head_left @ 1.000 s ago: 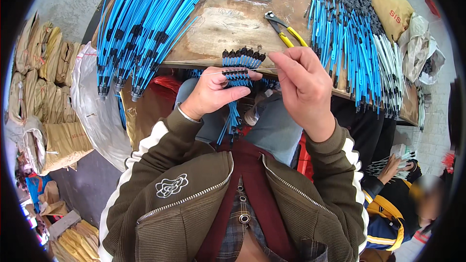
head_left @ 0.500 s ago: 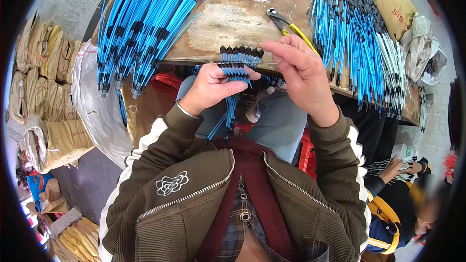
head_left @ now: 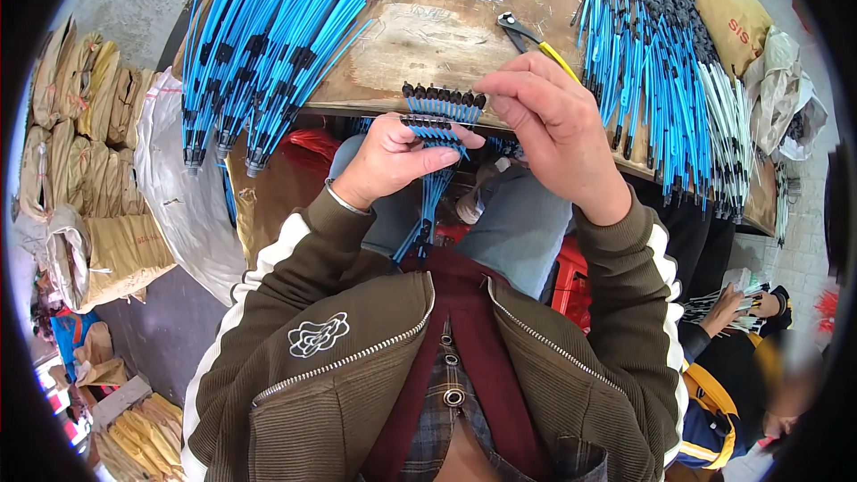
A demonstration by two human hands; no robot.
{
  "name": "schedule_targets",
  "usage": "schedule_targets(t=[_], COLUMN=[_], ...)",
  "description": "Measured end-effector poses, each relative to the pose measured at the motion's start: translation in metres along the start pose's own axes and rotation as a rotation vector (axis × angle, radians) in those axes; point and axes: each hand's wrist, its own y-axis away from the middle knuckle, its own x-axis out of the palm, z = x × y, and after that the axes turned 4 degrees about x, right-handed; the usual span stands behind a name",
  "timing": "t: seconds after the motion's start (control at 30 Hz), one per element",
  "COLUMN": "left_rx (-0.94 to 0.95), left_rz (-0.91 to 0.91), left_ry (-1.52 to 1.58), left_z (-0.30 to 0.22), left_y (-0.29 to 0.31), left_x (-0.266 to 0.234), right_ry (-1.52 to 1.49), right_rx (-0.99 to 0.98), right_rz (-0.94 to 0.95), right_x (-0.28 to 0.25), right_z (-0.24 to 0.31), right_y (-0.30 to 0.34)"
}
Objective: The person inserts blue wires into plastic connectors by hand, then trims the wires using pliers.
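Left hand (head_left: 386,162) clasping a row of blue, black-tipped sticks (head_left: 446,111) just off the worktop's (head_left: 420,45) near edge, right hand (head_left: 564,138) at the row's right end (cannot tell whether its fingers (head_left: 511,83) pinch anything), yellow-handled pliers (head_left: 528,35) lying beyond, blue stick bundles (head_left: 268,45) overhanging the near left corner.

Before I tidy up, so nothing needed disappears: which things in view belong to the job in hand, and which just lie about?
Belong to the job:
- black-tipped blue strips, in the left hand, beside the right hand
- left blue pile and right blue pile, probably

Apparently lying about:
- yellow-handled pliers
- tan sack
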Motion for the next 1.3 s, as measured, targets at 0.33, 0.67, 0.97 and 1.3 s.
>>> schedule_targets(t=[0.33,0.67,0.97,1.3], left_rx=[-0.025,-0.034,-0.047,-0.058], left_rz=[0.007,-0.005,-0.004,-0.058], left_ry=[-0.054,0.028,-0.055,-0.106], left_z=[-0.003,0.0,-0.004,0.0], left_y=[-0.001,0.001,0.001,0.005], left_x=[-0.001,-0.003,-0.003,0.003], right_ry=[0.078,0.073,0.082,0.116], right_rx=[-0.113,-0.144,-0.147,-0.231], right_rz=[0.005,0.065,0.048,0.024], right_x=[0.004,0.0,0.014,0.017], right_z=[-0.002,-0.001,0.002,0.002], right_y=[-0.005,-0.014,-0.013,-0.016])
